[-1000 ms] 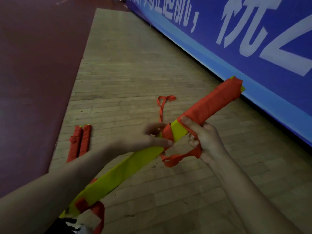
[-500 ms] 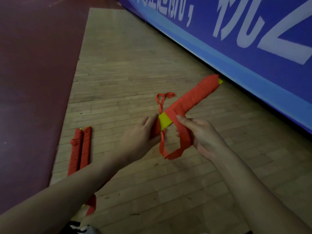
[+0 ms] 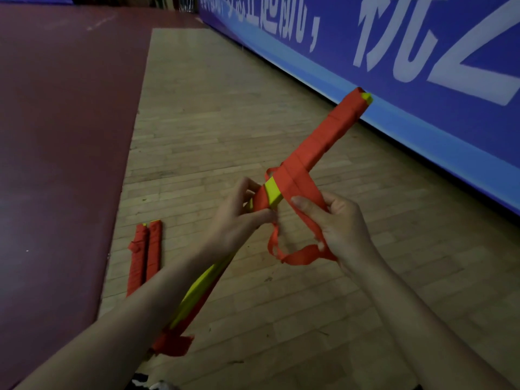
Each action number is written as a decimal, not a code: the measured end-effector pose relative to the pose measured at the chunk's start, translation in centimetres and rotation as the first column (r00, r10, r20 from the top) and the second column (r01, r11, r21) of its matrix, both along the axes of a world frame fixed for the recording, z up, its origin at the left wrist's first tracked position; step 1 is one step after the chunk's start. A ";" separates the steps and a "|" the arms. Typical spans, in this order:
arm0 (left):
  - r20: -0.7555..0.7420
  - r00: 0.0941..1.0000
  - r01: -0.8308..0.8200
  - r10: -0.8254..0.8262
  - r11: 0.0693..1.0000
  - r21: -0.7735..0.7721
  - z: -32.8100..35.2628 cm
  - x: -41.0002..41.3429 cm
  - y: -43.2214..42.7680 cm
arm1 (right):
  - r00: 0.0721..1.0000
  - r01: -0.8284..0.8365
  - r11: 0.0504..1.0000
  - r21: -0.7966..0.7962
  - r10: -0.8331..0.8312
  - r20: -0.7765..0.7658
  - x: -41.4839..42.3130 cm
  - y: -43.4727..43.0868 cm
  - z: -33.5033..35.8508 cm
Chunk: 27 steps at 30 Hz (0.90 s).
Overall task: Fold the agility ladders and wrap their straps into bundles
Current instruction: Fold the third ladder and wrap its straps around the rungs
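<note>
Courtside, floor and banner in view

Pale wooden floor (image 3: 225,122) runs away in narrow boards, scuffed here and there, and on its left a dark red court surface (image 3: 62,136) meets it along a straight edge. On the right a big blue banner (image 3: 464,114) stands along the boards, carrying large white characters (image 3: 394,38) cut off by the top of the view, with a lighter blue band (image 3: 436,144) along its foot. At the bottom edge sits something black and white (image 3: 146,382), too cropped to tell what.
</note>
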State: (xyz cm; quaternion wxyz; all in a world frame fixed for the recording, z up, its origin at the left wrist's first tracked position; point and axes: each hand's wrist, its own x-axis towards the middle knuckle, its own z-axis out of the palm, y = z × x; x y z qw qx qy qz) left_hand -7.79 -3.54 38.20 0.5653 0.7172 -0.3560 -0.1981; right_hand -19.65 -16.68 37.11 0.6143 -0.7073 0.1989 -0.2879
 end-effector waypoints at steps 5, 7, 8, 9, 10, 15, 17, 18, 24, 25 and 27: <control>0.131 0.991 -0.007 -0.005 0.996 0.089 -0.7 0.7 0.6 | 0.998 -0.061 0.996 -0.064 0.062 0.023 -0.1 0.2 -0.3; 0.125 0.992 0.000 -0.014 0.994 0.108 -0.7 1.0 0.6 | 0.997 -0.080 0.997 -0.013 0.080 0.020 0.0 0.1 -0.5; 0.082 0.997 0.008 -0.016 0.995 0.098 -0.6 1.1 0.6 | 0.996 -0.085 0.996 0.024 0.085 0.019 0.0 0.0 -0.6; 0.008 1.000 0.024 -0.025 0.997 0.075 -0.5 1.3 0.6 | 0.996 -0.086 0.994 0.066 0.085 0.019 0.1 0.0 -0.7; -0.083 0.995 0.050 -0.046 0.998 0.041 -0.3 1.4 0.6 | 0.996 -0.084 0.991 0.106 0.082 0.017 0.2 -0.1 -0.7; -0.366 0.875 0.293 -0.316 0.949 -0.120 -0.3 1.6 0.8 | 0.996 -0.063 0.964 0.257 0.047 0.069 0.6 -0.9 -0.4; -0.431 0.800 0.375 -0.418 0.908 -0.185 -0.6 1.3 0.6 | 0.989 -0.123 0.944 0.307 0.091 0.115 0.5 -1.1 -0.3; -0.470 0.755 0.405 -0.458 0.889 -0.216 -0.8 1.2 0.4 | 0.982 -0.165 0.932 0.323 0.126 0.139 0.4 -1.1 -0.3; -0.599 0.612 0.543 -0.516 0.825 -0.157 -1.3 0.5 0.1 | 0.970 -0.240 0.863 0.445 0.192 0.151 0.0 -1.1 0.0; -0.577 0.652 0.540 -0.492 0.835 -0.102 -1.2 0.5 0.2 | 0.979 -0.200 0.863 0.464 0.156 0.132 0.1 -1.0 -0.1; -0.539 0.725 0.501 -0.429 0.865 -0.014 -1.0 0.3 0.4 | 0.993 -0.108 0.864 0.491 0.073 0.090 0.3 -1.0 -0.5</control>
